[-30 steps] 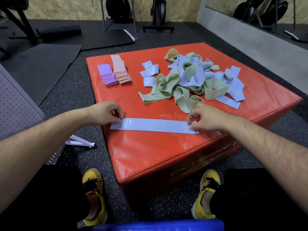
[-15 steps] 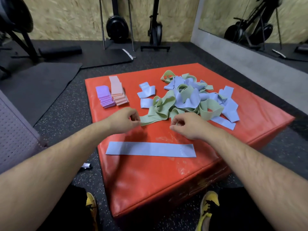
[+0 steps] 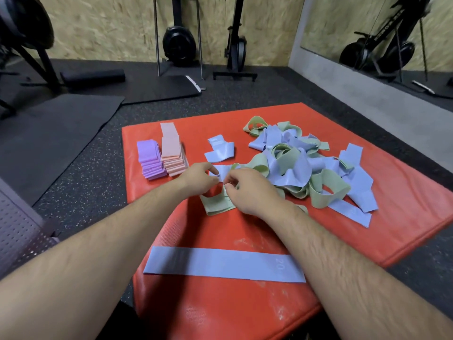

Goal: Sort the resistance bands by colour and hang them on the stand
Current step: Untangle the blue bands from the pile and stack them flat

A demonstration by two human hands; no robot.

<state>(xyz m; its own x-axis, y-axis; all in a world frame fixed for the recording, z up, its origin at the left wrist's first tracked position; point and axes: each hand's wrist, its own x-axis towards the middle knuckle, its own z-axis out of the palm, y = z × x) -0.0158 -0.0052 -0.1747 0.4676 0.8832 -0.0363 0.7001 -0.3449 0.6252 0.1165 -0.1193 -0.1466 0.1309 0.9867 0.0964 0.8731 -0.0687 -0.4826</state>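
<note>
Hands meet at the near-left edge of the tangled heap of sage-green and light blue fabric resistance bands (image 3: 294, 163): the left hand (image 3: 198, 179) pinches a small light blue band (image 3: 224, 171), and the right hand (image 3: 247, 192) pinches a sage-green band (image 3: 217, 204). A flat light blue band (image 3: 220, 265) lies along the near edge of the red vinyl padded block (image 3: 245, 312), with bare red between it and the heap. Folded purple bands (image 3: 149, 158) and folded pink bands (image 3: 171, 153) sit stacked by the left edge.

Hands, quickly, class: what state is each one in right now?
Left hand: pinches the blue band.
Right hand: fingers curled over the green band; grip cannot be told.
</note>
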